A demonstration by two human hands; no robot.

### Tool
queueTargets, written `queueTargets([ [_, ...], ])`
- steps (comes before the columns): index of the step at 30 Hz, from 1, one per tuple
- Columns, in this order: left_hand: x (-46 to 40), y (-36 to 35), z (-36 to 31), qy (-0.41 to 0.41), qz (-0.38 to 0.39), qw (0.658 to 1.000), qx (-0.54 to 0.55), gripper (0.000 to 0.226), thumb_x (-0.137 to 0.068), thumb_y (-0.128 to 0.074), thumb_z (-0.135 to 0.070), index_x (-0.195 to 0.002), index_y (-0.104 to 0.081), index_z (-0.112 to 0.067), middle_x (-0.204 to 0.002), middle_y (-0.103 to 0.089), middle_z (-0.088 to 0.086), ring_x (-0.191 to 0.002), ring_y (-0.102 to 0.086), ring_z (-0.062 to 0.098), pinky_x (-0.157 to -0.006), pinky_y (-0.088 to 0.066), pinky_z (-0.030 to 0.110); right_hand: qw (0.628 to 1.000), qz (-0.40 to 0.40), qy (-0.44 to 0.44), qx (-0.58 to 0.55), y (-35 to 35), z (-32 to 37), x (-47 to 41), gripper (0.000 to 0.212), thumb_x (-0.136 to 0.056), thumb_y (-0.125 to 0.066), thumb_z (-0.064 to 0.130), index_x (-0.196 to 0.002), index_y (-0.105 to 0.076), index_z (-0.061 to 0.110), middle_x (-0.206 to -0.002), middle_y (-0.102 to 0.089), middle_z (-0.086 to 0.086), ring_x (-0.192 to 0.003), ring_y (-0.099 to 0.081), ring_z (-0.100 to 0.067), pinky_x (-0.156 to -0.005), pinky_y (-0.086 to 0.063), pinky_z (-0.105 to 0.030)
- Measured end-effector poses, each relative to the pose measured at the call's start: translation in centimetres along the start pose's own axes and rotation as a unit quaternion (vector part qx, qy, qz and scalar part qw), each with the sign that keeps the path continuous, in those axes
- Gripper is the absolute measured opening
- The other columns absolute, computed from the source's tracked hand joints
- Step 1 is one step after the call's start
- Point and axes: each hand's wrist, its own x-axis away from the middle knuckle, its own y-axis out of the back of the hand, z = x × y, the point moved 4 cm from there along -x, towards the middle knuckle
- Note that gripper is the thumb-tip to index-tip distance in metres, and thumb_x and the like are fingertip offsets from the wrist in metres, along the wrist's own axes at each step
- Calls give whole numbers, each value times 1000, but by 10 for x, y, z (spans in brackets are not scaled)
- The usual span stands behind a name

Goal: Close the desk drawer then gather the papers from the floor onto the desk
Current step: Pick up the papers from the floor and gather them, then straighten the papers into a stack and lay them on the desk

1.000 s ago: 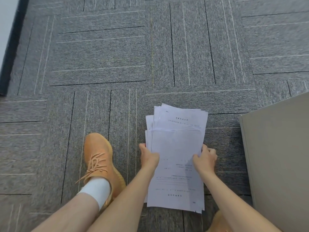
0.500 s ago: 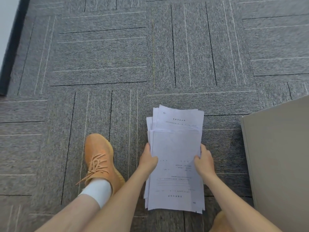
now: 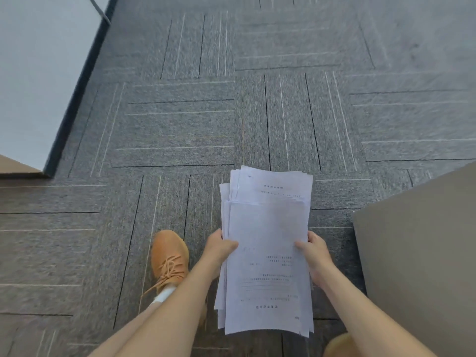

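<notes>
A loose stack of white printed papers [image 3: 266, 228] is held above the grey carpet, near the bottom centre of the head view. My left hand [image 3: 219, 247] grips the stack's left edge with the thumb on top. My right hand [image 3: 314, 249] grips the right edge the same way. The sheets are fanned slightly at the far end. The desk's drawer is not in view.
A grey-brown flat panel [image 3: 422, 253], probably the desk or cabinet side, fills the right edge. My orange shoe [image 3: 168, 258] stands left of the papers. A pale wall with dark skirting [image 3: 74, 104] runs along the left, with a brown surface corner [image 3: 15, 166] beside it.
The stack has come up off the carpet in both hands, its sheets squared together. The view has risen and tilted, bringing more wall and the brown corner into sight.
</notes>
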Motion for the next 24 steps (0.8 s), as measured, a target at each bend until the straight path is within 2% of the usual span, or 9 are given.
queueTargets([
  [4, 67, 19, -75, -84, 24, 996, -6, 34, -81, -55, 5, -112, -61, -7, -103, -69, 10, -90, -67, 26, -72, -58, 35, 995, 2, 101, 28, 12, 77, 65, 12, -94, -52, 9, -102, -60, 10, -105, -69, -15, -96, -68, -35, -87, -55, -56],
  [7, 136, 33, -136, -164, 47, 985, -31, 39, -75, -57, 2, -113, -59, -8, -107, -69, 13, -97, -68, 31, -85, -58, 46, 982, -16, 186, 17, 33, 139, 132, 13, -93, -51, 4, -95, -59, 14, -105, -68, -18, -96, -68, -36, -87, -55, -56],
  [10, 217, 47, -195, -235, 72, 968, -51, 38, -76, -55, 7, -107, -58, -15, -102, -70, 13, -89, -69, 28, -76, -58, 40, 966, -39, 254, 3, 63, 196, 215, 22, -92, -50, 2, -93, -58, 23, -103, -70, -17, -96, -68, -36, -87, -57, -55],
  [12, 269, 54, -230, -292, 87, 951, -58, 43, -75, -55, 7, -114, -59, -11, -105, -72, 18, -89, -71, 34, -72, -60, 43, 954, -61, 295, -1, 88, 228, 276, 19, -91, -51, 7, -93, -60, 24, -98, -72, -9, -93, -69, -33, -84, -57, -50],
  [14, 338, 57, -260, -353, 100, 928, -69, 46, -72, -59, 1, -117, -58, -8, -110, -70, 22, -100, -68, 42, -85, -56, 57, 936, -90, 340, -20, 120, 252, 346, 19, -89, -52, 6, -94, -65, 18, -94, -73, -6, -94, -69, -32, -82, -56, -45],
  [16, 382, 56, -284, -394, 92, 912, -67, 39, -80, -60, -4, -118, -52, -7, -112, -68, 15, -106, -63, 35, -99, -47, 51, 923, -86, 373, -29, 137, 273, 395, 22, -90, -51, 0, -99, -68, 11, -95, -73, -9, -93, -69, -31, -82, -54, -41],
  [18, 458, 51, -302, -447, 96, 889, -37, 41, -92, -53, 0, -129, -45, -17, -121, -62, 1, -113, -56, 23, -107, -38, 42, 901, -106, 416, -57, 168, 283, 471, 24, -90, -49, -5, -98, -68, 9, -93, -71, -14, -89, -67, -30, -81, -52, -39],
  [20, 529, 38, -311, -492, 118, 863, -8, 45, -93, -49, 2, -132, -48, -22, -127, -63, 5, -111, -61, 21, -99, -47, 39, 876, -131, 456, -89, 203, 280, 545, 26, -91, -50, -6, -96, -68, 13, -93, -71, -14, -87, -66, -31, -82, -53, -43],
  [24, 663, 1, -313, -557, 195, 807, 21, 36, -96, -49, -4, -127, -52, -22, -110, -68, -1, -98, -66, 15, -76, -53, 25, 827, -208, 509, -114, 277, 252, 682, 27, -91, -53, 3, -92, -70, 23, -96, -76, -7, -90, -72, -31, -85, -57, -47],
])
